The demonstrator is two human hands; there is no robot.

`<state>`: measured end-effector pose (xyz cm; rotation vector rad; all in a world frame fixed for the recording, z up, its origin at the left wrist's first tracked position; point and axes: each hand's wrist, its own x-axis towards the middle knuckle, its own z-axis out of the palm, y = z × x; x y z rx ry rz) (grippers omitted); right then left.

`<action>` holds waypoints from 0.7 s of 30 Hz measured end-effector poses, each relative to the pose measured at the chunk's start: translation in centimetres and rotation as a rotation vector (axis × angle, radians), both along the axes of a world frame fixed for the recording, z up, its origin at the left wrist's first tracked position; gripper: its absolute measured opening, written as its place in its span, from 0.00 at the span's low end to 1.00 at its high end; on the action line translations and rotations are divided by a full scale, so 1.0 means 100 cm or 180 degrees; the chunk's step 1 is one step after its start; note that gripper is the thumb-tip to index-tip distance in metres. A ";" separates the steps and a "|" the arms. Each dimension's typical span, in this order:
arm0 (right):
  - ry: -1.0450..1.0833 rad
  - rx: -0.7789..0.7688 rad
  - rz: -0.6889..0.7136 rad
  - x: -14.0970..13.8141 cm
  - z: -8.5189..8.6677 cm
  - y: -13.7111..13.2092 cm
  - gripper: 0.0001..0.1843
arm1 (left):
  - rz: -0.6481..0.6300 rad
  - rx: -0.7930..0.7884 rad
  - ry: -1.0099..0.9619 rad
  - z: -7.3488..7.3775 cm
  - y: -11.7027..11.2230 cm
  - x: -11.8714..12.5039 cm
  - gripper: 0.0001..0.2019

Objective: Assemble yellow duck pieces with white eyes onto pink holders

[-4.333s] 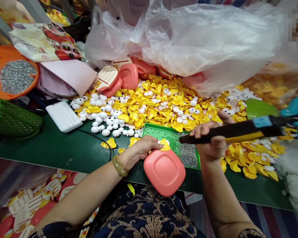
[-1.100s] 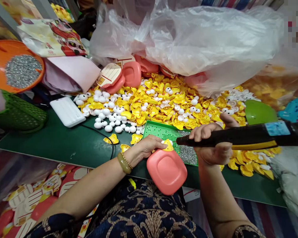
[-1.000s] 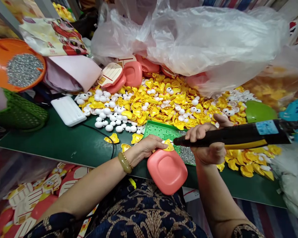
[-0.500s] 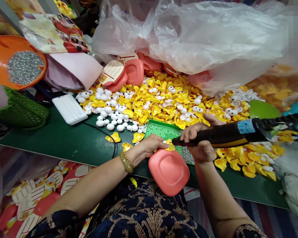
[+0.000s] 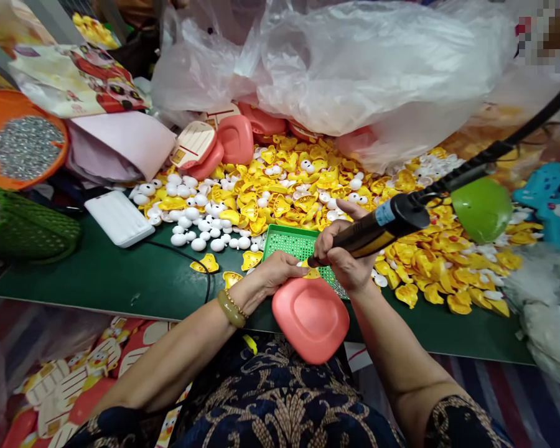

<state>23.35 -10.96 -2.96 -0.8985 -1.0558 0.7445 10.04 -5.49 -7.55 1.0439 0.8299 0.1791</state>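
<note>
Steeper now, the black-and-yellow power screwdriver is gripped by the right hand. Left hand fingers curl on the pink square plastic shell at the edge of the green table.

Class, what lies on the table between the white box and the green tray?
In the head view, loose white balls, a few yellow pieces and a black cable lie between the white box and the green tray.

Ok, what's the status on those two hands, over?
Left hand holding pink shell, yellow piece at its top edge. Right hand gripping screwdriver, tip on that piece. Green tray close behind.
</note>
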 end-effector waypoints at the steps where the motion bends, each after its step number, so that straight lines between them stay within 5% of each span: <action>1: 0.0016 0.0021 -0.0122 -0.001 -0.001 0.001 0.31 | -0.0002 -0.0040 -0.0029 0.002 0.000 0.000 0.15; 10: 0.0076 0.0154 -0.0013 0.007 0.010 0.003 0.31 | 0.0095 -0.0437 0.0134 0.008 -0.001 0.007 0.17; 14: -0.0080 0.0489 -0.0981 0.018 0.021 0.012 0.28 | 0.0233 -0.0385 0.0160 0.023 0.004 0.003 0.16; 18: -0.1349 -0.0157 -0.1702 0.075 0.001 0.016 0.27 | 0.0208 -0.0014 -0.0008 0.057 0.015 -0.049 0.11; 21: -0.2604 -0.1150 -0.3084 0.140 -0.028 0.013 0.26 | 0.0279 0.0463 0.0303 0.074 0.018 -0.128 0.15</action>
